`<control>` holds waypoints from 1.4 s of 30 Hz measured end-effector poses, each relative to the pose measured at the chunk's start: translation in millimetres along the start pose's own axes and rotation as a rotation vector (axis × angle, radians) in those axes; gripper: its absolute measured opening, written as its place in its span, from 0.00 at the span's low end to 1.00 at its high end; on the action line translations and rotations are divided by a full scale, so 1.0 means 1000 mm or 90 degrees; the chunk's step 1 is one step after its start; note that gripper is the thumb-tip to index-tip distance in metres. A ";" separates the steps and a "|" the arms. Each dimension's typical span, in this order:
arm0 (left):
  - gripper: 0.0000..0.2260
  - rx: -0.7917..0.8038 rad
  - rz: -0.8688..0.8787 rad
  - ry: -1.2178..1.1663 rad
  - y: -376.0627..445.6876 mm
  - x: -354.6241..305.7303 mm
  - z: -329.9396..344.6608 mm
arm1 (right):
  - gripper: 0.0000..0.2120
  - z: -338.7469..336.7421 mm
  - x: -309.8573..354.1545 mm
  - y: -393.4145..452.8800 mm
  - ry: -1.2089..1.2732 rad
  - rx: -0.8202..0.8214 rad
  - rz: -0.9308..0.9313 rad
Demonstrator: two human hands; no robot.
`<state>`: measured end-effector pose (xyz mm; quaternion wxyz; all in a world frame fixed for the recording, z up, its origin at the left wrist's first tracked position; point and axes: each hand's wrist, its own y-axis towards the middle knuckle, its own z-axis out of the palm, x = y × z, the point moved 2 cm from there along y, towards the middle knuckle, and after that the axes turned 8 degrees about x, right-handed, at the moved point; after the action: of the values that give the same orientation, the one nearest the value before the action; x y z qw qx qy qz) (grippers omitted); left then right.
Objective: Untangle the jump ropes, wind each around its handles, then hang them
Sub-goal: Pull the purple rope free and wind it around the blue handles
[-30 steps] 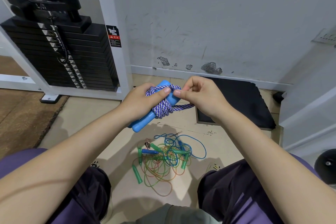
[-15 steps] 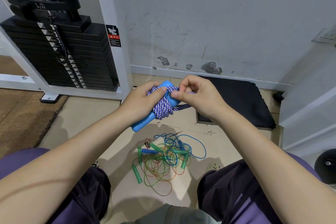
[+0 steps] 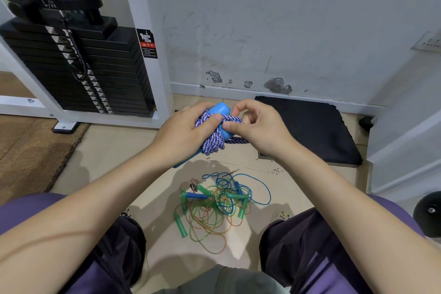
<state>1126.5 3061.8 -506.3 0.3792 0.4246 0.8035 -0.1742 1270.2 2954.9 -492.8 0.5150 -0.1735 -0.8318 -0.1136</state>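
A thick blue-and-white braided rope (image 3: pixel 212 141) is wound around light blue handles (image 3: pixel 220 112), held in front of me above the floor. My left hand (image 3: pixel 183 133) grips the bundle, its thumb pressing the top coil. My right hand (image 3: pixel 257 126) pinches the rope's loose end where it crosses the handles; a short stretch of rope (image 3: pixel 238 141) runs under that hand. On the floor below lies a tangle of thin jump ropes (image 3: pixel 219 203) in blue, green and orange, with green handles (image 3: pixel 180 222) and a blue handle (image 3: pixel 196 196).
A black weight stack (image 3: pixel 78 67) in a white frame stands at the left. A black mat (image 3: pixel 307 126) lies against the scuffed white wall. My knees in dark trousers flank the tangle. A brown carpet (image 3: pixel 26 150) lies far left and a black round weight (image 3: pixel 429 210) far right.
The bundle has tilted more upright and shifted slightly right. My right hand has brought the rope end across the handles' top, and my left thumb now presses on it.
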 end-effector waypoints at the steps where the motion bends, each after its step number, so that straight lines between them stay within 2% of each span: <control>1: 0.19 0.001 -0.003 -0.011 0.000 0.000 0.001 | 0.09 0.001 0.001 0.000 -0.010 -0.010 -0.006; 5: 0.13 -0.008 -0.016 -0.075 0.003 0.000 0.003 | 0.08 0.002 0.004 -0.003 -0.058 -0.073 -0.046; 9: 0.13 -0.024 -0.021 -0.109 0.003 -0.001 0.001 | 0.08 0.006 0.009 -0.005 -0.064 -0.119 -0.076; 14: 0.22 -0.034 0.032 0.028 0.002 -0.003 -0.007 | 0.11 0.004 0.003 -0.003 0.079 -0.083 0.008; 16: 0.22 -0.030 0.036 0.058 0.000 -0.003 -0.007 | 0.10 0.005 0.001 -0.004 0.084 -0.074 0.021; 22: 0.21 -0.029 0.011 0.073 0.000 -0.002 -0.003 | 0.08 0.007 0.000 -0.003 0.105 -0.134 0.031; 26: 0.22 -0.016 0.010 0.060 0.001 -0.002 -0.003 | 0.07 0.010 -0.002 -0.003 0.175 -0.058 0.072; 31: 0.17 -0.022 0.038 -0.034 0.000 -0.001 -0.006 | 0.08 0.002 -0.002 -0.001 0.357 0.138 0.121; 33: 0.14 -0.018 0.048 -0.070 0.000 -0.001 -0.006 | 0.04 0.001 -0.001 -0.001 0.369 0.159 0.114; 38: 0.08 0.015 -0.003 -0.064 0.003 0.009 0.000 | 0.05 -0.016 0.002 0.004 0.423 0.021 0.034; 42: 0.09 0.024 -0.017 -0.061 0.005 0.011 0.001 | 0.04 -0.021 -0.001 0.003 0.466 -0.009 0.021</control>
<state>1127.2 3070.8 -514.8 0.4066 0.4118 0.7868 -0.2146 1288.8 2949.5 -483.9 0.7790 -0.1381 -0.5887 -0.1659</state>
